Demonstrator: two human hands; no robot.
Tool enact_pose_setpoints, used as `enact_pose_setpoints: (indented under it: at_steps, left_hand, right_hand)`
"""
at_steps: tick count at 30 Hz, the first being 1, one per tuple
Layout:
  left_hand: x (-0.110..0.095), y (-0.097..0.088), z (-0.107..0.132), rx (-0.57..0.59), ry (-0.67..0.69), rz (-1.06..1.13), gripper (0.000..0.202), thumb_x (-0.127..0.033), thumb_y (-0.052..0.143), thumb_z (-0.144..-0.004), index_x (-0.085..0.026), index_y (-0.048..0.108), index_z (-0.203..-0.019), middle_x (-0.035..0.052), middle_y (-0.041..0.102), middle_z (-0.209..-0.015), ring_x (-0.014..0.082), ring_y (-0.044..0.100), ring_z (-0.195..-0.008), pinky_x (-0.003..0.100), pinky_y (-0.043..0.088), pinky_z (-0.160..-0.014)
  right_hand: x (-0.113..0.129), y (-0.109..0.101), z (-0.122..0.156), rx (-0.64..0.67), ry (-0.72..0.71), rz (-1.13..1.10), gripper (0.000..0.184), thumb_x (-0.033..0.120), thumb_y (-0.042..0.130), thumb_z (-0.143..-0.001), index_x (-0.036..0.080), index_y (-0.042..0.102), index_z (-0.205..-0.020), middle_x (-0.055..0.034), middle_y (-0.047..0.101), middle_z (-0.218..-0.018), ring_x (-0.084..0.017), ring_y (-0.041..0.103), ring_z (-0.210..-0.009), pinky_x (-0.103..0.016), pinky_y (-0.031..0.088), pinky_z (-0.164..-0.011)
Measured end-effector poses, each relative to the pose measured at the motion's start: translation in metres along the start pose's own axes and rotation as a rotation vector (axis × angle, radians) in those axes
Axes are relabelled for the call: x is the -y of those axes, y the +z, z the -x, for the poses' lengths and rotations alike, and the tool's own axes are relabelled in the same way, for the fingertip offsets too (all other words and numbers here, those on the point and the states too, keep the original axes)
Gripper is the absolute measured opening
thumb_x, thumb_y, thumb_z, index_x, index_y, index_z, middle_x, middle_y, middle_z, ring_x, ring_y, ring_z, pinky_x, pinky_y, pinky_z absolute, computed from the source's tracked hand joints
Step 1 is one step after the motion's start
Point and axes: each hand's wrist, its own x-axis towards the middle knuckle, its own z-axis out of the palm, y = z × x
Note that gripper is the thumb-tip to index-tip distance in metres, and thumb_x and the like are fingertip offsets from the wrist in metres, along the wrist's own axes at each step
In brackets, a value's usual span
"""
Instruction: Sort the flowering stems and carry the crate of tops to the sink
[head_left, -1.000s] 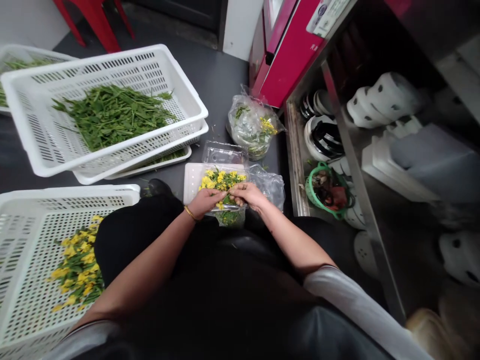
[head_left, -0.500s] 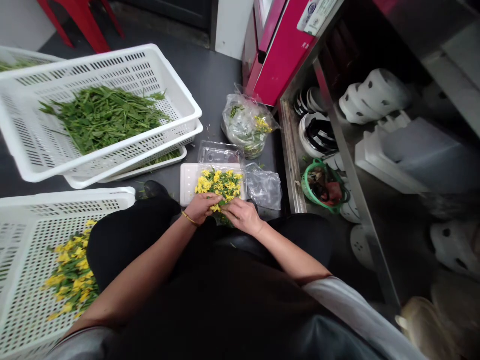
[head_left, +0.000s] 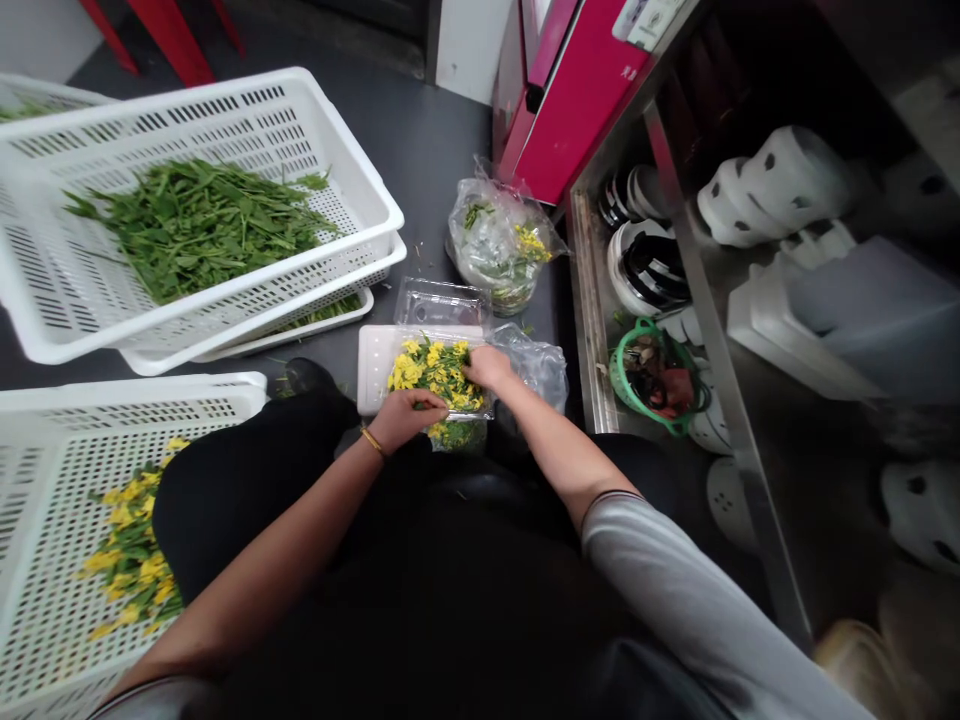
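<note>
A clear plastic box point(head_left: 486, 408) filled with yellow-flowered green sprigs point(head_left: 427, 368) lies on a pale, upturned-looking tray with holes point(head_left: 373, 370). Its clear lid point(head_left: 442, 302) is folded back on the far side. My right hand point(head_left: 489, 368) reaches over the box's right side, fingers closed among the flowers; its fingertips are partly hidden there. By the near edge of the box, my left hand point(head_left: 411, 415) is pinched, and whatever is between its fingertips is too small to make out. More greens in a clear bag point(head_left: 459, 434) show below the box, between my knees.
White perforated baskets stand at left: a stacked one point(head_left: 330, 130) with leafy greens, a nearer one point(head_left: 45, 430) with yellow-flowered sprigs. A plastic bag of greens point(head_left: 499, 245) and a crumpled bag point(head_left: 544, 370) lie beyond. A metal shelf point(head_left: 720, 400) with a green basket point(head_left: 622, 380) borders the right.
My hands were together over the near edge of the box; they have parted. The right hand moved forward and right into the flowers, while the left stayed near the edge, still pinched.
</note>
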Motion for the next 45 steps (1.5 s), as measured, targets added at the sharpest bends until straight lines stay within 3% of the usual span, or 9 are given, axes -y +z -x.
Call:
enact_pose_setpoints:
  at_steps: [5, 15, 19, 24, 27, 33, 38, 42, 45]
  left_hand:
    - [-0.002, -0.005, -0.001, 0.057, -0.294, 0.357, 0.028, -0.032, 0.076, -0.060, -0.012, 0.072, -0.079, -0.0061, 0.038, -0.037, 0.0034, 0.021, -0.035, 0.021, 0.011, -0.038]
    - [0.001, 0.001, -0.005, 0.010, -0.286, 0.547, 0.036, -0.032, 0.083, -0.051, -0.015, 0.053, -0.062, -0.0092, 0.036, -0.040, 0.0014, 0.024, -0.031, 0.017, 0.009, -0.033]
    - [-0.001, 0.004, -0.004, 0.037, -0.279, 0.549, 0.039, -0.033, 0.084, -0.050, -0.015, 0.053, -0.066, -0.0104, 0.035, -0.040, 0.0004, 0.021, -0.031, 0.016, 0.009, -0.032]
    - [-0.003, 0.008, -0.001, 0.077, -0.279, 0.589, 0.042, -0.033, 0.085, -0.048, -0.012, 0.059, -0.074, -0.0067, 0.046, -0.046, -0.0006, 0.022, -0.031, 0.016, 0.010, -0.033]
    - [-0.004, 0.010, 0.001, 0.062, -0.278, 0.596, 0.040, -0.032, 0.084, -0.049, -0.012, 0.059, -0.073, -0.0043, 0.051, -0.050, -0.0004, 0.025, -0.032, 0.016, 0.010, -0.033]
    - [-0.007, 0.010, 0.008, 0.162, -0.233, 0.626, 0.033, -0.028, 0.080, -0.056, -0.015, 0.051, -0.064, -0.0088, 0.039, -0.039, 0.0015, 0.025, -0.030, 0.016, 0.010, -0.033]
    - [-0.011, 0.010, 0.010, 0.236, -0.144, 0.648, 0.032, -0.032, 0.075, -0.060, -0.013, 0.050, -0.067, 0.0023, 0.063, -0.059, 0.0005, 0.028, -0.031, 0.017, 0.014, -0.033]
    - [-0.012, 0.011, 0.009, 0.134, -0.063, 0.556, 0.032, -0.034, 0.077, -0.060, -0.013, 0.054, -0.070, 0.0025, 0.064, -0.059, 0.0005, 0.029, -0.031, 0.016, 0.015, -0.033]
    - [-0.012, 0.013, 0.009, 0.092, -0.048, 0.456, 0.032, -0.033, 0.078, -0.058, -0.013, 0.055, -0.069, 0.0025, 0.064, -0.059, 0.0012, 0.031, -0.033, 0.017, 0.018, -0.033]
  right_hand:
    - [-0.015, 0.007, 0.017, -0.108, -0.035, -0.129, 0.025, 0.034, 0.053, -0.082, 0.021, 0.070, -0.095, -0.0102, 0.070, -0.098, -0.023, 0.064, -0.090, -0.028, 0.046, -0.069]
    - [-0.030, -0.005, 0.073, -0.273, -0.181, -0.527, 0.017, 0.030, 0.058, -0.080, 0.019, 0.070, -0.079, -0.0013, 0.069, -0.073, -0.015, 0.059, -0.068, -0.023, 0.040, -0.063]
    - [-0.028, -0.006, 0.096, -0.271, -0.231, -0.903, 0.019, 0.034, 0.061, -0.076, 0.017, 0.067, -0.072, 0.0007, 0.063, -0.064, -0.011, 0.054, -0.055, -0.021, 0.038, -0.053]
    - [-0.009, 0.005, 0.116, -0.076, -0.221, -1.545, 0.031, 0.046, 0.068, -0.068, 0.017, 0.066, -0.078, -0.0020, 0.066, -0.072, -0.012, 0.060, -0.058, -0.020, 0.043, -0.046]
    - [0.003, 0.012, 0.119, 0.058, -0.288, -1.531, 0.030, 0.044, 0.073, -0.064, 0.015, 0.067, -0.072, -0.0014, 0.065, -0.065, -0.011, 0.059, -0.057, -0.020, 0.044, -0.047]
    - [-0.003, 0.016, 0.127, 0.031, -0.205, -1.584, 0.030, 0.042, 0.075, -0.062, 0.014, 0.069, -0.070, 0.0008, 0.062, -0.054, -0.007, 0.050, -0.043, -0.018, 0.040, -0.042]
    - [-0.008, 0.024, 0.136, -0.014, -0.073, -1.752, 0.032, 0.043, 0.076, -0.059, 0.014, 0.069, -0.071, -0.0004, 0.061, -0.051, -0.006, 0.048, -0.040, -0.018, 0.038, -0.040]
    - [-0.007, 0.024, 0.140, -0.158, -0.020, -1.828, 0.032, 0.046, 0.074, -0.061, 0.017, 0.069, -0.074, -0.0030, 0.066, -0.066, -0.009, 0.052, -0.048, -0.019, 0.040, -0.041]
    - [-0.006, 0.014, 0.144, -0.211, -0.206, -1.562, 0.028, 0.045, 0.071, -0.066, 0.019, 0.070, -0.075, -0.0060, 0.069, -0.092, -0.012, 0.059, -0.064, -0.022, 0.044, -0.049]
